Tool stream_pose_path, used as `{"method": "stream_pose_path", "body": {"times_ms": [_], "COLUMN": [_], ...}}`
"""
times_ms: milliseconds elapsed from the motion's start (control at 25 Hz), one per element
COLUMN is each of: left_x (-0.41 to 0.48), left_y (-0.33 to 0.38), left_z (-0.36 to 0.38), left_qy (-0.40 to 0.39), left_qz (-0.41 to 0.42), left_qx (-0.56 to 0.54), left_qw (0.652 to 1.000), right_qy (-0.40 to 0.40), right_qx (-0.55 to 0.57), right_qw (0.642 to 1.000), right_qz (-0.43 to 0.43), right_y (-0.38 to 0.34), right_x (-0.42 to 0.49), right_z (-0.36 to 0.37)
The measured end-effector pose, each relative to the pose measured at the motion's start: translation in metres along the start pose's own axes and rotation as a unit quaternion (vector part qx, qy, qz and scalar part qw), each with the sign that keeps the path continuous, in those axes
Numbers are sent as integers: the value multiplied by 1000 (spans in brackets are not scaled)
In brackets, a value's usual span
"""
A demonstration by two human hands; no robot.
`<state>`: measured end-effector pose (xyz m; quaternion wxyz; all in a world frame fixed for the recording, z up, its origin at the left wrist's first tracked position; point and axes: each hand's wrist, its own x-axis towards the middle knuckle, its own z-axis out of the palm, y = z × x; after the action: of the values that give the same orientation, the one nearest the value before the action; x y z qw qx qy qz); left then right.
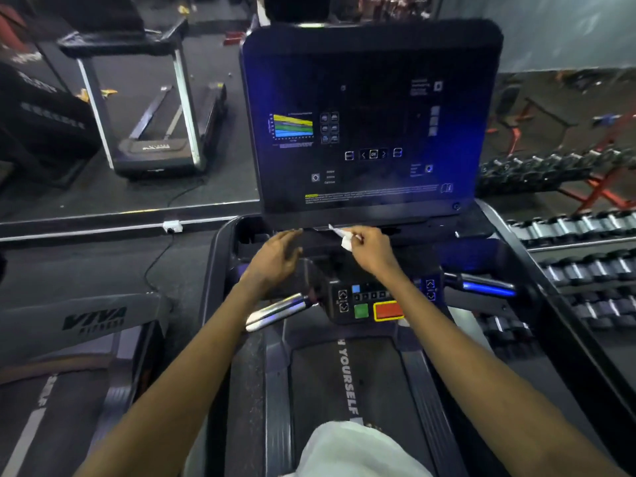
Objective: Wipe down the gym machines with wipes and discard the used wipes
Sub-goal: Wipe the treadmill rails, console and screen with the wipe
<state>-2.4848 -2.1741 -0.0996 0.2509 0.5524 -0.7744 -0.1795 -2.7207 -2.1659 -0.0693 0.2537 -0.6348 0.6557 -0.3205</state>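
Right grip (370, 251): we pinch the wipe (346, 239), just beneath the console (371, 115) lower edge.
Left grip (275, 256): fingers loosely spread, empty (the farther one).

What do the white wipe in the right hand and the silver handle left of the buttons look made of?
Wipe: likely thin paper or nonwoven cloth, matte white, crumpled. Handle: probably polished metal, chrome-like, with bright streaked reflections.

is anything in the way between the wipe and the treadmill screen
Nothing visible does. The right hand pinches the wipe just below the lower edge of the screen, and the left hand is off to the side, open, not between them.
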Motion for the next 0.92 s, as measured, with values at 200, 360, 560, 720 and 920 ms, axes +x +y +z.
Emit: {"method": "stream_pose_path", "body": {"times_ms": [200,360,560,720,920], "left_x": [80,152,231,284,312], "left_y": [67,134,176,202,212], "left_z": [-15,-21,-44,-64,-71], "left_qy": [15,24,70,105,146], "left_qz": [83,124,112,98,111], "left_qx": [34,71,138,171,215], "left_qw": [996,989,982,975,959], "right_qy": [84,143,228,234,239], "right_qx": [-3,-13,-26,-25,-54], "right_qw": [996,989,972,965,949], "right_qz": [-4,-17,-49,-115,-200], "right_y": [7,14,21,29,30], "right_x": [56,110,180,227,264], "right_z": [-95,-160,-232,-259,-255]}}
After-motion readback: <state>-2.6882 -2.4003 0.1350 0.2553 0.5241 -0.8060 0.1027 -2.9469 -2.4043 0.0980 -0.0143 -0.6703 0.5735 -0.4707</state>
